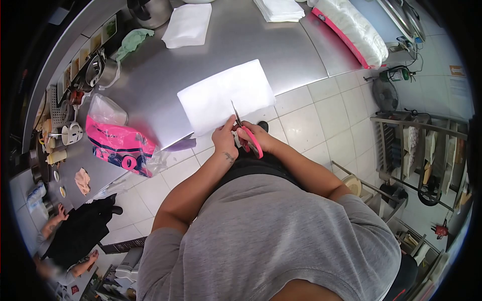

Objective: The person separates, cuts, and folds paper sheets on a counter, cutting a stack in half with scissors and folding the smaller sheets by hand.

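Pink-handled scissors (257, 145) are held low at the front edge of the steel table, blades pointing up over white sheets. My right hand (261, 136) grips their handles. My left hand (224, 138) is closed against the scissors near the pivot, its fingertips beside the blades; its exact grip is partly hidden. Beyond both hands, a flat stack of white sheets (226, 93) lies on the table, its near edge overhanging the front.
On the steel table (241, 40) are more white sheets (187, 25), a folded white pile (279, 9), a pink-and-white package (351, 32) and an opened pink plastic pack (120, 145). Another person (75, 236) works at lower left. Metal racks (416, 155) stand at right.
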Available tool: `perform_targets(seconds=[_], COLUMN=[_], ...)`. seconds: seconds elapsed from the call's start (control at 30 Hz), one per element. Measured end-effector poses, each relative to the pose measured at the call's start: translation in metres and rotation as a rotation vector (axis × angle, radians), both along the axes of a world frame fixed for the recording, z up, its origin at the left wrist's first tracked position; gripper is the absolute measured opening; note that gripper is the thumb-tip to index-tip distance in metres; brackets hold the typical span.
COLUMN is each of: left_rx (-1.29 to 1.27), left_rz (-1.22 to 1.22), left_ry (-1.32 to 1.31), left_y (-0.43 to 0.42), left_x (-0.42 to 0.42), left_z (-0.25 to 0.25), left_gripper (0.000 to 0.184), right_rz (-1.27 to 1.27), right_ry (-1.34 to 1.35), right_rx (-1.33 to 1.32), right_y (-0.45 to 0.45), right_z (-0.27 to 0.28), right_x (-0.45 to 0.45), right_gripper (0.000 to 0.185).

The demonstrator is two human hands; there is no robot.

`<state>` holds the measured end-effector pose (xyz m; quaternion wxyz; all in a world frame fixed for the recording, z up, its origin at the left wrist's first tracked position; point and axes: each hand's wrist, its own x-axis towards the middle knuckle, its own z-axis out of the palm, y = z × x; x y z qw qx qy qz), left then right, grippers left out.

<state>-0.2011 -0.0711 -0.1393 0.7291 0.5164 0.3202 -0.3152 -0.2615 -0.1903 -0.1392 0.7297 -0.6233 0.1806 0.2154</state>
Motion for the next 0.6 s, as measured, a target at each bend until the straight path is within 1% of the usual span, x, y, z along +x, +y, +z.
perform_targets(seconds=[0.17,0.27,0.43,0.53,0.6], left_rx=[0.023,0.001,0.006,0.0,-0.003], left_rz=[0.015,0.034,0.035,0.045,0.059], left_ry=[-0.047,-0.019,-0.026,-0.031,-0.03], left_y=[-0.002,-0.003,-0.001,-0.001,-0.001], left_x=[-0.002,-0.002,-0.001,0.0,0.0], left_z=[0.004,0.016,0.008,0.006,0.004], left_gripper=[0.031,0.033,0.033,0.032,0.03], right_rz=[-0.018,-0.022,-0.01,-0.02,-0.015], right_ry=[0.006,0.003,-0.019,0.023,0.007], right_rx=[0.028,0.014,-0.021,0.01,-0.054], right_y=[0.002,0.005,0.006,0.006,0.008], right_z=[-0.001,0.003,0.005,0.012,0.012], right_x=[0.002,0.002,0.005,0.007,0.007], right_gripper=[0.051,0.053,0.053,0.049,0.046])
